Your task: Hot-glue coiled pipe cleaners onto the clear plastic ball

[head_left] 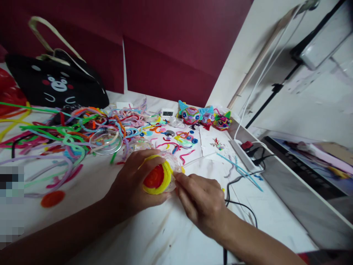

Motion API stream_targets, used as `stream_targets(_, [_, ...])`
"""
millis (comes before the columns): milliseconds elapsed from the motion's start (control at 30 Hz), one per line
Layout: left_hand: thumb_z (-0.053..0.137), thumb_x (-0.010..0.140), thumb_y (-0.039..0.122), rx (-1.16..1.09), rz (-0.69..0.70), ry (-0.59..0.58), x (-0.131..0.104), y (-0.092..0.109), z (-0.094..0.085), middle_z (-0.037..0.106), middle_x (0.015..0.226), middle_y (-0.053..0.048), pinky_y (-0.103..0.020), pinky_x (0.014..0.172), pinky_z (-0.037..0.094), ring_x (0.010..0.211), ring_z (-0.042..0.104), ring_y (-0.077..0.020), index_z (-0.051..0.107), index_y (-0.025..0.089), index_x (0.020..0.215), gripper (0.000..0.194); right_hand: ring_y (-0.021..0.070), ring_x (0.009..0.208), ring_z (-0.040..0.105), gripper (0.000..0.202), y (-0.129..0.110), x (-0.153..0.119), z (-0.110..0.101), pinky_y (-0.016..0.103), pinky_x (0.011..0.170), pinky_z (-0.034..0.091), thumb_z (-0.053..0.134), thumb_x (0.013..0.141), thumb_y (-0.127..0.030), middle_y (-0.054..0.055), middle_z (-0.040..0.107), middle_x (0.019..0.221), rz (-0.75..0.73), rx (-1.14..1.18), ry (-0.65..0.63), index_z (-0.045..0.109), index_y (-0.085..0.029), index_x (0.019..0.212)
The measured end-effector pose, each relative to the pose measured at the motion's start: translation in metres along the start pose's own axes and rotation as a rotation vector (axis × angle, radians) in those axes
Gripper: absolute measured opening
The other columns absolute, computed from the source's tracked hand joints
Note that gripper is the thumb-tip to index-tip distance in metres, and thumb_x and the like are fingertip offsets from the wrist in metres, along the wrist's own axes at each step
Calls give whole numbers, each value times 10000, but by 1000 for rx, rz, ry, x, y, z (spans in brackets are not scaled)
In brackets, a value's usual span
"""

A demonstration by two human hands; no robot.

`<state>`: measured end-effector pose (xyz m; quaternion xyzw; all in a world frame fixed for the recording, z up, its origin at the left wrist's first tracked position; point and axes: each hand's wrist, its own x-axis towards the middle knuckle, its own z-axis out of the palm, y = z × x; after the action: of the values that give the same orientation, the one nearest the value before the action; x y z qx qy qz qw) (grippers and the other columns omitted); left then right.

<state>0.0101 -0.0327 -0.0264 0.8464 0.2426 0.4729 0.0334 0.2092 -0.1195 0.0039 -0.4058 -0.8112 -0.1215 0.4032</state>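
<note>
My left hand (132,180) is wrapped round a clear, round plastic shell (176,162). On the side facing me, the shell carries a yellow pipe-cleaner ring (167,177) around a red disc (153,178). Fingers of my right hand (204,200) are pinched together against the shell's right edge; whatever is between them is too small to make out. Short cut pieces of pipe cleaner (176,148) lie just behind the shell. Left of my hands is a clear shallow dish (106,142), and an orange-red disc (53,198) lies near my left forearm.
Tangled pipe cleaners (74,132) cover the table's left side, before a black bag (59,82). Several colourful animal heads (191,115) and a small digital clock (167,113) stand at the back. At right are a power strip (245,154) and black cables (242,204).
</note>
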Motion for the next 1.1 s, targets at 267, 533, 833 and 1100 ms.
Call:
stream_targets(267, [655, 824, 316, -1, -68, 25, 0, 5, 2, 568, 1284, -54, -523, 1047, 541, 1189, 603, -319, 462, 323, 1297, 510, 154, 533, 553, 230, -4, 3, 2, 274, 481, 443, 473, 1043, -111, 39, 641, 663, -51, -100, -14, 652, -26, 1160])
stream_targets(533, [698, 819, 227, 98, -57, -3, 5, 3, 0, 595, 1241, -81, -501, 1016, 566, 1161, 636, -330, 479, 265, 1260, 494, 149, 513, 543, 274, -8, 7, 10, 267, 458, 422, 419, 1024, -67, 33, 646, 648, -59, -240, -56, 647, -15, 1166])
stream_targets(833, [758, 761, 258, 137, -74, 36, 3, -8, 6, 625, 1197, -99, -532, 983, 600, 1156, 657, -342, 500, 269, 1247, 550, 171, 543, 620, 282, -13, 4, 21, 272, 484, 451, 484, 1012, -94, 66, 696, 721, 81, -217, -146, 657, -22, 1223])
stream_targets(1100, [747, 759, 261, 89, -128, 46, 4, -9, 5, 632, 1194, -146, -579, 984, 591, 1140, 649, -373, 517, 234, 1248, 542, 176, 524, 597, 290, -12, 8, 25, 299, 465, 439, 430, 1012, -77, 54, 679, 682, 15, -290, -86, 660, -9, 1175])
